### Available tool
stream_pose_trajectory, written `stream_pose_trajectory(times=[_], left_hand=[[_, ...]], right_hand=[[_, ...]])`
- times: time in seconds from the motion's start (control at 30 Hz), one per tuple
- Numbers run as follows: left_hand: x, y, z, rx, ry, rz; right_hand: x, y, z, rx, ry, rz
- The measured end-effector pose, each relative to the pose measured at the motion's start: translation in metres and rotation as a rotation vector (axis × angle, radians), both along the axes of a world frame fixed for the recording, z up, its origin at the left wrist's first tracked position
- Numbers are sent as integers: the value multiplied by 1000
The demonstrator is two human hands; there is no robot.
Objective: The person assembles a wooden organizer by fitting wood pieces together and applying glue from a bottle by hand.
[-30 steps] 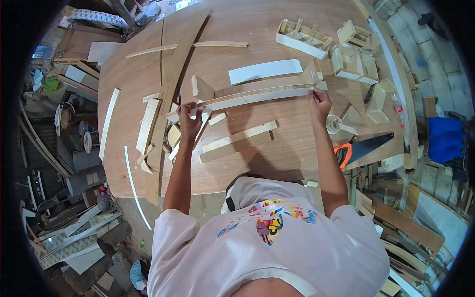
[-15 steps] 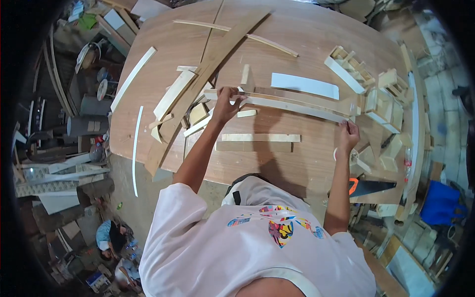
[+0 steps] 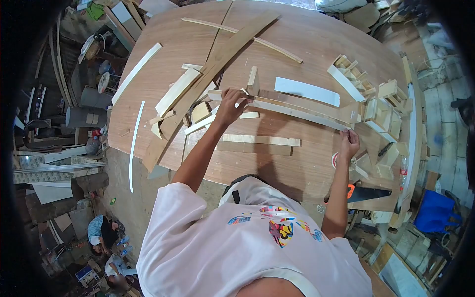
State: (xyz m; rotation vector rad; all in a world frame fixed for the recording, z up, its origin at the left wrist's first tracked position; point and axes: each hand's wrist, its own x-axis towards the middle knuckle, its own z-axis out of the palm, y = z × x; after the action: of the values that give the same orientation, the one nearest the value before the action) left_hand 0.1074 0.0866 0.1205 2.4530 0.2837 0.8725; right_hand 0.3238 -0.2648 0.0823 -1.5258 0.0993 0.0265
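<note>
A long wooden strip with a white face (image 3: 297,113) is held between my two hands over the table (image 3: 213,161). My left hand (image 3: 231,105) is closed around its left part, and my right hand (image 3: 349,142) pinches its right end. Just behind my left hand, a small wooden block (image 3: 253,80) stands upright. Beyond the strip lies a flat white panel (image 3: 307,91). Nearer my body there is a light wooden piece (image 3: 260,140). To the left, a long brown board (image 3: 213,64) lies diagonally among smaller offcuts.
Small wooden box frames (image 3: 381,116) sit at the right. A saw (image 3: 368,194) with an orange handle lies at the near right edge, by a roll of tape (image 3: 335,159). Thin white strips (image 3: 136,148) are at the left. Two people are low at the left.
The right end of the strip and my right hand are slightly lower in view. The whole view has shifted a little. Both hands keep their hold.
</note>
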Motion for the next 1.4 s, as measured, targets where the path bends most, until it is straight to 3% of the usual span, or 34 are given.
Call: stream_pose_trajectory(times=[0.33, 0.5, 0.77, 0.9, 0.97, 1.03, 1.1, 1.13, 1.23, 1.3, 1.4], left_hand=[[-39, -35, 33, 192, -11, 49], [-69, -47, 42, 191, 10, 68], [-107, -67, 45, -4, 229, 48], [-112, -83, 45, -229, 342, -32], [-110, -101, 52, -555, 364, -65], [-105, -114, 49, -544, 355, -108], [-97, -125, 50, -329, 414, -185], [-94, -132, 52, -180, 437, -241], [-81, -163, 63, -149, 513, -360], [-72, -176, 58, -147, 539, -424], [-60, -192, 41, -67, 397, -434]], right_hand=[[-17, -29, 20, 91, -35, 54], [-42, -47, 37, 16, -48, 246], [-102, -75, 71, -339, -107, 301], [-127, -98, 81, -389, -80, 212], [-135, -115, 77, -402, -90, 154], [-140, -136, 70, -418, -100, 87], [-142, -162, 61, -436, -58, 83], [-145, -175, 63, -391, 8, 78], [-158, -216, 44, -227, 103, -17], [-171, -241, 39, -287, 142, -63], [-191, -263, 35, 126, 229, -121]])
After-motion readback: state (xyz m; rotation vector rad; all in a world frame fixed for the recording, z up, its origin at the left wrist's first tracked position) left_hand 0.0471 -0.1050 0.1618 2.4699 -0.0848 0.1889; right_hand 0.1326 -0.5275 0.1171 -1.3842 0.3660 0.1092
